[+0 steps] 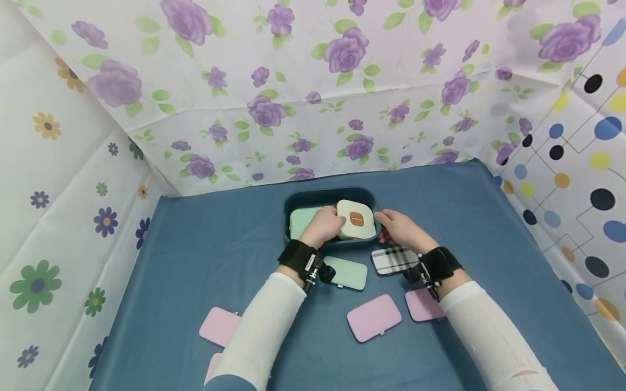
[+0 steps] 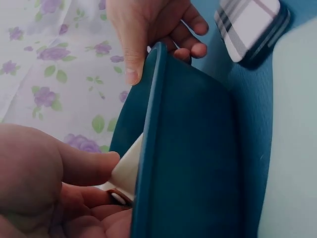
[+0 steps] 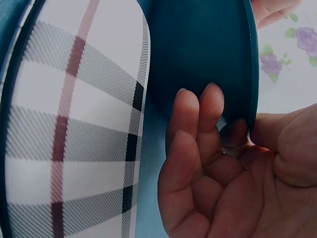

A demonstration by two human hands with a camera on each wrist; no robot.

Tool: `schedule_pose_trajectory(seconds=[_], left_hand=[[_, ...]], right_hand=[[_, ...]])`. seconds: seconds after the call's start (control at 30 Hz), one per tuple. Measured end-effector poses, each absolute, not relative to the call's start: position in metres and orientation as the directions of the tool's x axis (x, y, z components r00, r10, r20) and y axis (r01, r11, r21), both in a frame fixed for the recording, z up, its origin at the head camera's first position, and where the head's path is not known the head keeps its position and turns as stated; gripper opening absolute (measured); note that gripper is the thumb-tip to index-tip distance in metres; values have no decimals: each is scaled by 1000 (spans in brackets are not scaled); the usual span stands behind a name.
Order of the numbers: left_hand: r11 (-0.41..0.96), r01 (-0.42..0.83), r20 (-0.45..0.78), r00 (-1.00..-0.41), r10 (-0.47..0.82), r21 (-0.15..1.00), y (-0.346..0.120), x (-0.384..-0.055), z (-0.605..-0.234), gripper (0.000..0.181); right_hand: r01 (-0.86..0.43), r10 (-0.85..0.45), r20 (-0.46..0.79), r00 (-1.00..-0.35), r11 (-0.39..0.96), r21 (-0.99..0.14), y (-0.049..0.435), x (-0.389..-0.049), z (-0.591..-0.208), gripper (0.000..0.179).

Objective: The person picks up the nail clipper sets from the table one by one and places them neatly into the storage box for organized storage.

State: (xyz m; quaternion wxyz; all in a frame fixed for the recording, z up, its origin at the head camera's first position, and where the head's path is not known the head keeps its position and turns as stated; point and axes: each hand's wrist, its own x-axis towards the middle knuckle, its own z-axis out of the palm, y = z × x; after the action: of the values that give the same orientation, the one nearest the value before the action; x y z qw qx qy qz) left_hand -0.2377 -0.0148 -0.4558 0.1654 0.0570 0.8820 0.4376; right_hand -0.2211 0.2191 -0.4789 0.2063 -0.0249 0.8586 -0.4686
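Note:
A dark teal bin [image 1: 329, 245] stands at the back of the blue cloth. My left hand [image 1: 323, 224] reaches into it and pinches a cream square case [image 1: 353, 231] with a brown label by its left edge. In the left wrist view the thumb lies on the cream case [image 2: 130, 166], and the bin wall [image 2: 193, 148] covers part of it. My right hand [image 1: 402, 229] grips the bin's right rim between thumb and fingers. Left of the cream case, a mint green case [image 1: 299, 220] lies inside the bin, partly behind my left hand.
In front of the bin lie another mint case [image 1: 351, 274] and a black-and-white plaid case [image 1: 391, 259]. Nearer are pink cases [image 1: 374, 319] [image 1: 423, 305], with one more pink case [image 1: 218, 327] at the left. Flowered cloth walls [image 1: 303, 130] rise behind and beside the table.

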Motion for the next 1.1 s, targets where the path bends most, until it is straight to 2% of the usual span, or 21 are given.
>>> schedule_pose_trajectory(seconds=[0.13,0.27,0.4,0.67,0.77,0.9,0.93,1.1], left_hand=[[715,38,-203,-947,249,698,-14,-237,-449,25],[759,67,-188,-952,244,648,-14,-234,-442,22],[770,60,-186,-956,228,636,-15,-235,-441,24],[800,92,-118,-973,199,593,-18,-237,-443,47],[807,110,-103,-973,206,580,-21,-244,-457,54],[814,107,-118,-970,211,570,-22,-245,-464,57],[817,95,-133,-970,205,568,-20,-240,-454,58],[816,97,-107,-976,191,569,-20,-240,-457,60]], right_hand=[[154,-234,-335,-913,563,-812,219,-222,-479,46],[153,-235,-336,-912,564,-811,218,-222,-481,46],[152,-231,-336,-913,572,-806,218,-221,-481,45],[146,-231,-326,-917,566,-811,218,-222,-480,46],[146,-230,-325,-917,566,-811,217,-223,-480,45],[155,-224,-332,-916,565,-810,217,-222,-480,45],[150,-230,-330,-916,566,-811,218,-222,-479,46],[149,-228,-326,-918,563,-813,218,-221,-481,46]])
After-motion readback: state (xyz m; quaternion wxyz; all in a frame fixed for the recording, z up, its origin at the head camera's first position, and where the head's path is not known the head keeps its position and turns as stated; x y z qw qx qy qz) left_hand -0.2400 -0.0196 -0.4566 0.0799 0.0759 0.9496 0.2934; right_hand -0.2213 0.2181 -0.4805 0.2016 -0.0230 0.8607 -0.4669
